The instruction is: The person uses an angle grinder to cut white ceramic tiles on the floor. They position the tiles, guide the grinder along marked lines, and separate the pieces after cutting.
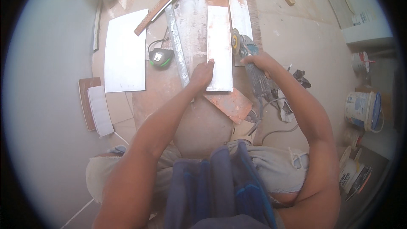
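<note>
My left hand (203, 74) is closed on the left edge of a long white tile strip (219, 51), its thumb lying on the top face. Just right of that strip, my right hand (261, 62) grips an angle grinder (257, 74) by its dark body. The grinder's disc (235, 40), with a yellow centre, stands beside the strip's right edge; whether it touches cannot be made out. Behind the grinder lies a second white strip (240, 15) with brownish smears. Both strips rest on a worn wooden board (188, 12).
Left of the board lie a large white tile (125, 55), a tape measure (161, 57) and a long metal bar (177, 44). An orange-stained offcut (231, 104) sits nearer me. The grinder's cord (277, 131) loops by my right knee. Buckets (360, 109) line the right wall.
</note>
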Demonstrator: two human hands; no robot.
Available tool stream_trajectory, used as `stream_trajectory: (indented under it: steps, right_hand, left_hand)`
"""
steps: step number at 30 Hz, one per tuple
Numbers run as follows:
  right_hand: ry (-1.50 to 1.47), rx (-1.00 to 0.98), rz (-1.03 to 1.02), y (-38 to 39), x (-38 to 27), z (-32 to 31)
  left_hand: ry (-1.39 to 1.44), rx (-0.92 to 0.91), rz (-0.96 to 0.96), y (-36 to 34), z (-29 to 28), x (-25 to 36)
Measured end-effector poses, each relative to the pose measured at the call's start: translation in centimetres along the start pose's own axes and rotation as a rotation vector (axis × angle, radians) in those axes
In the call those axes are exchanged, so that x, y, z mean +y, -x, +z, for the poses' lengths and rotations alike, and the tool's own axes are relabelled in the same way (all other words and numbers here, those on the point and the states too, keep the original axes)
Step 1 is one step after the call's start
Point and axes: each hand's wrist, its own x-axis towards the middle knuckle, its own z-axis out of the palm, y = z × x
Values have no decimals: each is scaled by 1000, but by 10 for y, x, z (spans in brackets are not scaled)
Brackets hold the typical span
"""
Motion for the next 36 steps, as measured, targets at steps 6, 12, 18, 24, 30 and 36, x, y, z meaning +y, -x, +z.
stream_trajectory:
  steps: [6, 12, 18, 24, 30, 36]
  right_hand:
    - [1, -42, -11, 27, 3, -2]
    - [35, -10, 17, 27, 19, 2]
    - [48, -23, 10, 40, 32, 6]
    - [79, -29, 37, 59, 36, 13]
    - [108, -57, 57, 67, 42, 10]
    - [55, -10, 26, 52, 33, 6]
  left_hand:
    - [-9, -3, -20, 5, -4, 7]
    - [-7, 0, 1, -2, 4, -3]
    - [-31, 8, -15, -5, 5, -6]
    - [-75, -8, 2, -8, 2, -14]
    - [-23, 22, 15, -6, 3, -12]
    - [0, 9, 4, -3, 5, -6]
